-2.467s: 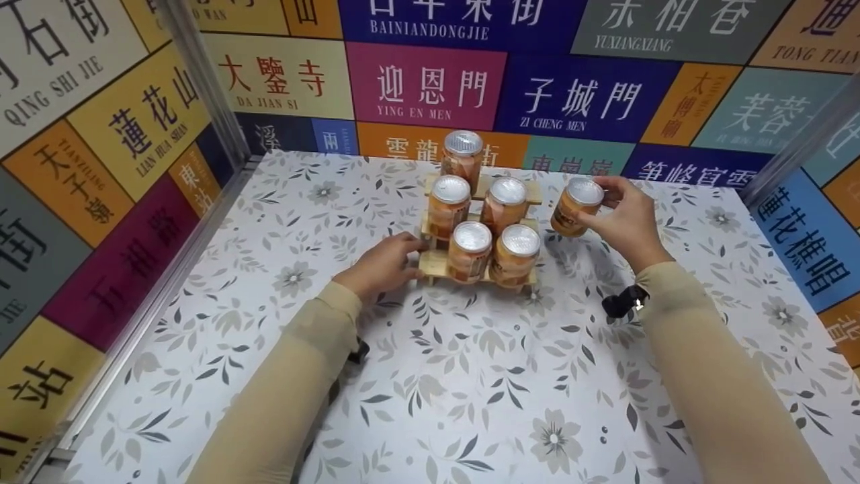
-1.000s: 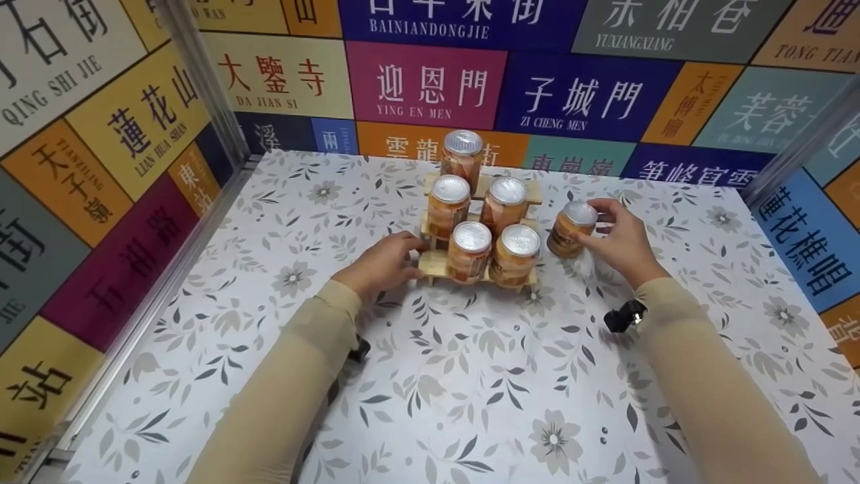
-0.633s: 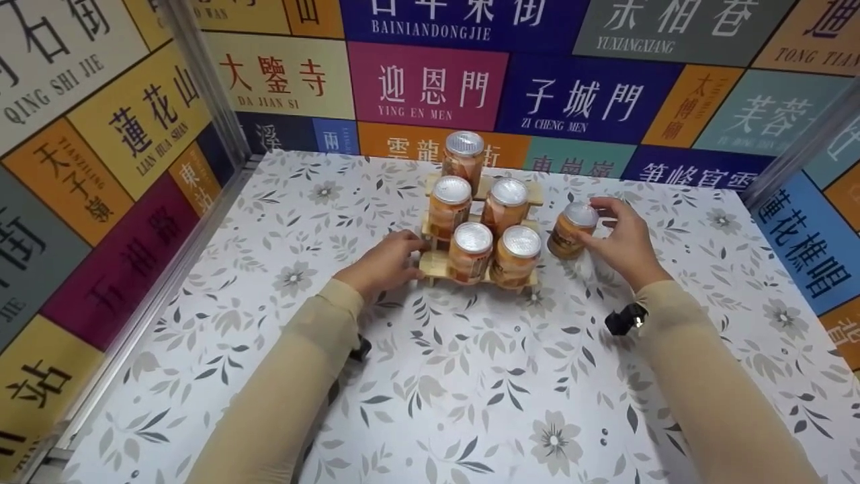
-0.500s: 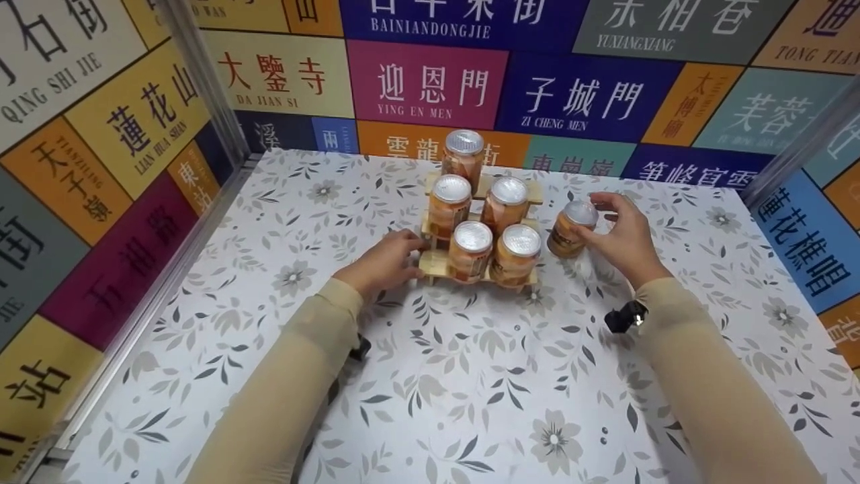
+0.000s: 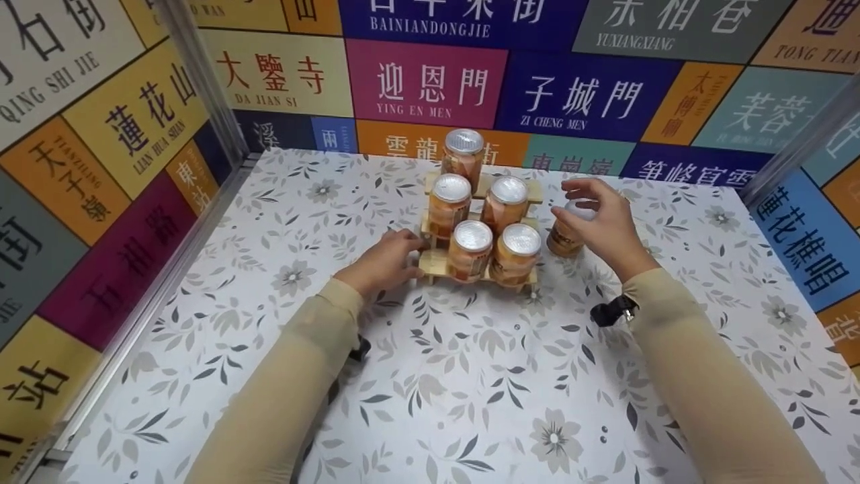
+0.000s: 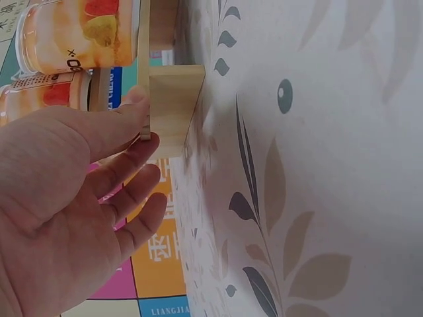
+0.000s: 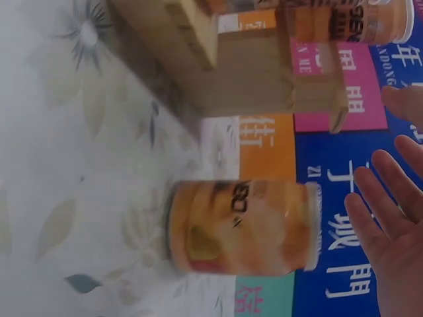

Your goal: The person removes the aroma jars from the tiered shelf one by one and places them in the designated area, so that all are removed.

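A small tiered wooden rack [image 5: 435,263] stands on the table, bearing several orange cans with silver lids. My left hand [image 5: 381,264] pinches the left edge of its lowest shelf; in the left wrist view the thumb lies on the board [image 6: 145,72] and the forefinger against its edge. Two cans sit on the bottom step, two on the middle, and one can [image 5: 462,158] on the top left. Right of the rack a separate can [image 5: 563,242] stands upright on the table. Above it my right hand [image 5: 608,222] has its fingers apart, clear of that can [image 7: 241,228] in the right wrist view.
A white tablecloth [image 5: 430,390] with grey leaves and flowers covers the table. Panels with coloured street-name signs [image 5: 430,84] rise behind and along both sides. A metal post [image 5: 211,87] marks the back left corner.
My right hand brought a can down and towards me onto the table, then let go and rose up and left above it. The left hand has stayed at the rack.
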Motion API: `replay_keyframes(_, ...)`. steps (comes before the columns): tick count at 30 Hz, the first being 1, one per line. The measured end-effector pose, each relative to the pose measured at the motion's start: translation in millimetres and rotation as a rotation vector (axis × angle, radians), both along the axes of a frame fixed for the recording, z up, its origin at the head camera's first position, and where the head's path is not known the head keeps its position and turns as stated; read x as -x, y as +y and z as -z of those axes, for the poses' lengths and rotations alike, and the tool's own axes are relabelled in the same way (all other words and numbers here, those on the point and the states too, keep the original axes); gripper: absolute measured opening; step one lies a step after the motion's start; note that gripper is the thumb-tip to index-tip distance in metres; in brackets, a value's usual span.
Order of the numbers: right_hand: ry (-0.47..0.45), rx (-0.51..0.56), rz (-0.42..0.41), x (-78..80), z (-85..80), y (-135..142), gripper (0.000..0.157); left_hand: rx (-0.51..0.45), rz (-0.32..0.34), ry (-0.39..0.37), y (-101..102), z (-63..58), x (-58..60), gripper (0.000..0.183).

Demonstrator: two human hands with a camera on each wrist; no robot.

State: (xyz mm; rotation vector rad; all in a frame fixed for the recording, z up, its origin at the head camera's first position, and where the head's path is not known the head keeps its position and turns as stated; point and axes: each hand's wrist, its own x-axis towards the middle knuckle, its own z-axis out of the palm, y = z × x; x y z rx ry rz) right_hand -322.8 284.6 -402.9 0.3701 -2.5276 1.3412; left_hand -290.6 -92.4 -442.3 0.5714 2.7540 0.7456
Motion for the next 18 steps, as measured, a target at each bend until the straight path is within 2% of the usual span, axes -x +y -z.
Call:
replay_keyframes(7,-0.032,-0.038,-0.038,3.0,-29.9,-17.0,0.041,-0.004,-0.003,0.005,0.6,-2.2,0.3,0.061)
replay_keyframes(11,-0.032,-0.014,-0.066,3.3,-49.6,-33.2,0.04,-0.009,-0.012,0.006,0.2,-3.1,0.3,0.06)
replay_keyframes(15,-0.032,0.027,-0.079,-3.7,-68.5,-52.9,0.036,-0.02,-0.026,-0.012,0.7,-2.3,-0.9,0.059)
replay_keyframes(18,-0.025,0.043,-0.09,-6.7,-76.6,-65.1,0.037,0.003,-0.006,0.01,1.4,-1.8,-1.4,0.058)
